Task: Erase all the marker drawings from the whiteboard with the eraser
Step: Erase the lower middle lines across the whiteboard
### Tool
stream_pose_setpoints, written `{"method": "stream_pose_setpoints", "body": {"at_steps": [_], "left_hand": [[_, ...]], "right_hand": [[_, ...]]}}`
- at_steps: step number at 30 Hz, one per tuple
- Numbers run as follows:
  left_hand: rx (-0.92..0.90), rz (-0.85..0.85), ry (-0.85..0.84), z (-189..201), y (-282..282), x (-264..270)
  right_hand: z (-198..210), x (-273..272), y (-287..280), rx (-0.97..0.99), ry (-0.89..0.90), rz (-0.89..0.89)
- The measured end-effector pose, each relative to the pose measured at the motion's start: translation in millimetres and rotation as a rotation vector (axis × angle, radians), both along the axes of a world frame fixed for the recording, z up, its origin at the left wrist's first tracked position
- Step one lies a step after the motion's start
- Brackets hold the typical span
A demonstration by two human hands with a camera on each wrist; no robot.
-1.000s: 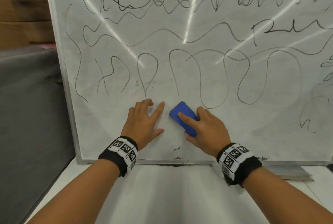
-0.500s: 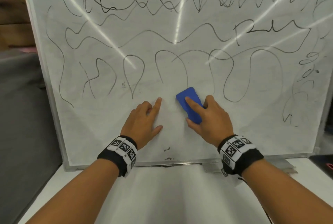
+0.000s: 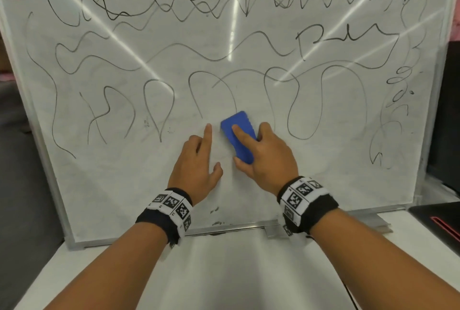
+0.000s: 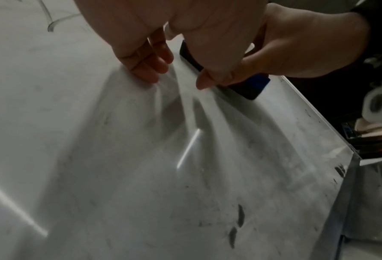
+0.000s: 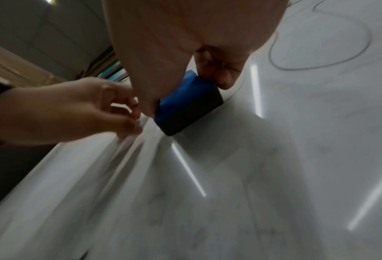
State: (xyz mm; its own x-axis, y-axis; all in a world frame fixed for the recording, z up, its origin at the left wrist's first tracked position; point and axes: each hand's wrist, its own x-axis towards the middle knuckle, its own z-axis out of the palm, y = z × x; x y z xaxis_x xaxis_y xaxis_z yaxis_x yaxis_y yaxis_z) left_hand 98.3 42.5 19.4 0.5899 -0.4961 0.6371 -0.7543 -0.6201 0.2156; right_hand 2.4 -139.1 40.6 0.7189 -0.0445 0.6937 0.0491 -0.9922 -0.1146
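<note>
The whiteboard (image 3: 99, 185) stood propped upright on a white table (image 3: 224, 272), its upper and middle surface covered with black marker drawings (image 3: 174, 55); the lower band was mostly clean, with a few dark smudges near the bottom frame. The blue eraser (image 3: 245, 124) lay pressed flat against the board just below the row of loops, gripped by the right hand (image 3: 266, 157), index finger laid along its back, thumb at its lower edge. The left hand (image 3: 196, 162) rested just beside it, holding nothing, index finger extended against the board, the remaining fingers curled.
</note>
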Motion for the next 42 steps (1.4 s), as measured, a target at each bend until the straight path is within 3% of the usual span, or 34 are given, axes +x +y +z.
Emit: {"method": "stream_pose_setpoints", "body": {"at_steps": [5, 10, 15, 18, 22, 27, 33, 37, 42], "left_hand": [[-0.085, -0.017, 0.075, 2, 6, -2], [0.064, 0.080, -0.040, 6, 6, 0], [0.232, 0.181, -0.209, 9, -1, -6], [0.286, 0.210, -0.279, 10, -7, -6], [0.312, 0.251, -0.279, 10, -16, -10], [0.324, 0.278, -0.273, 8, -19, -13], [0.326, 0.295, -0.256, 6, -22, -15], [0.322, 0.293, -0.252, 6, -22, -15], [0.308, 0.289, -0.242, 6, -25, -16]], "right_hand": [[-21, 2, 16, -0.059, 0.065, 0.047], [0, 9, 11, 0.013, -0.047, -0.005], [-44, -21, -12, -0.045, 0.093, 0.019], [-43, -35, -42, 0.029, 0.013, -0.055], [-27, -33, -48, 0.041, -0.039, -0.082], [-61, -44, -48, -0.028, 0.092, -0.042], [-39, -38, -54, 0.009, -0.012, -0.093], [-51, -35, -40, -0.017, 0.080, -0.042], [-39, -46, -68, 0.107, -0.018, -0.111]]}}
